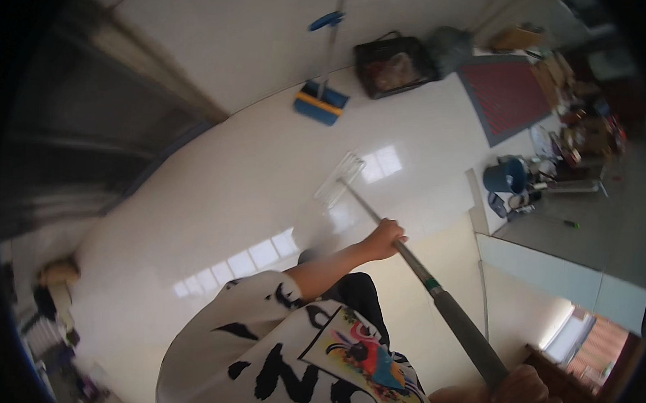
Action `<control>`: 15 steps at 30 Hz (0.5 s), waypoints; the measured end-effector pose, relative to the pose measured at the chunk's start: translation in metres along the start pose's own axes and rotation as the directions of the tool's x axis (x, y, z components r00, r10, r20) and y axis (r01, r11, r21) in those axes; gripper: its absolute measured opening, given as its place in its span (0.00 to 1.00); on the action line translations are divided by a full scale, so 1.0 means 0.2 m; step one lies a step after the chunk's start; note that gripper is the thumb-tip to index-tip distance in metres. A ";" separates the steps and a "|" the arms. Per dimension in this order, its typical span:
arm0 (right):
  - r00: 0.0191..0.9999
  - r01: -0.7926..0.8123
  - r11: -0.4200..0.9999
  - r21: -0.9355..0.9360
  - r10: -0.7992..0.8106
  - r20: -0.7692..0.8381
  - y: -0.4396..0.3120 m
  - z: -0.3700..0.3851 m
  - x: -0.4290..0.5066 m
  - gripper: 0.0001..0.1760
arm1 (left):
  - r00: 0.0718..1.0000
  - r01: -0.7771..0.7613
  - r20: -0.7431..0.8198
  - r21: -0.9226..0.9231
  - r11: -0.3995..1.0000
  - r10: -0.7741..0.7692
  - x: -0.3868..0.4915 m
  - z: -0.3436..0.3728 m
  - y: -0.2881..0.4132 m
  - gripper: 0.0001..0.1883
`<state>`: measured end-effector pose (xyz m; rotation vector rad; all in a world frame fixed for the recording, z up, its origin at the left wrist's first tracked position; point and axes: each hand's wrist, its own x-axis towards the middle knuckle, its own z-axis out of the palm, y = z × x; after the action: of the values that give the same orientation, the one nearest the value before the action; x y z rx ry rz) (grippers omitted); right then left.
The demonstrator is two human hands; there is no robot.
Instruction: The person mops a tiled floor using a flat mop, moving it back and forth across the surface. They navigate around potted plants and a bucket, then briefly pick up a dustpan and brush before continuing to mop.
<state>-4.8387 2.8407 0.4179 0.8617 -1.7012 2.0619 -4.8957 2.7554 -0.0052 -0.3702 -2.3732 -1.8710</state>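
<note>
A flat mop with a long pole runs diagonally in front of me, its pale rectangular mop head [331,190] resting on the glossy floor. My left hand [384,240] is wrapped around the thin metal part of the mop pole [415,262]. Farther up, at the dark grip sleeve [466,329], my right hand [526,397] is closed round the handle's end, near the lower right edge of view. A green band [432,284] marks the pole just below that sleeve.
Against the far wall stand a broom and blue dustpan [322,102] beside a black bin [396,67]. A red mat with grey border [506,96] lies to the right. A blue bucket [503,176] sits among clutter. A dark doorway [88,121] is at left.
</note>
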 end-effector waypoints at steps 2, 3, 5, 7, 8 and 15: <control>1.000 0.007 0.999 -0.052 -0.008 -0.024 0.02 -0.02 0.04 0.15 | 0.999 0.020 0.025 0.045 0.999 -0.021 0.02 0.00 -0.01 0.11; 1.000 -0.010 0.995 -0.099 0.010 -0.005 0.01 -0.04 0.07 0.15 | 1.000 0.003 0.009 -0.064 0.998 -0.003 0.03 0.00 -0.01 0.07; 0.963 0.062 0.996 -0.067 -0.078 -0.258 0.02 -0.08 0.10 0.15 | 0.985 -0.167 -0.063 -0.071 0.983 0.163 0.05 0.03 0.02 0.06; 0.961 0.100 0.981 -0.166 -0.138 -0.238 0.01 -0.14 0.14 0.15 | 0.998 0.007 0.066 -0.005 1.000 -0.007 0.09 0.04 0.08 0.09; 0.959 0.109 0.982 -0.157 -0.145 -0.242 0.00 -0.18 0.16 0.15 | 0.987 0.010 0.158 0.047 0.999 -0.017 0.11 0.01 0.11 0.08; 0.982 -0.057 0.998 0.015 0.059 -0.180 0.09 -0.41 0.38 0.15 | 0.691 0.683 0.364 -0.046 0.728 -0.625 0.55 -0.65 0.21 0.29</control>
<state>-4.9281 2.9069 0.4441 0.6136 -1.6385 2.1170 -5.0004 2.6527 0.0898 0.2470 -2.8218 -2.5027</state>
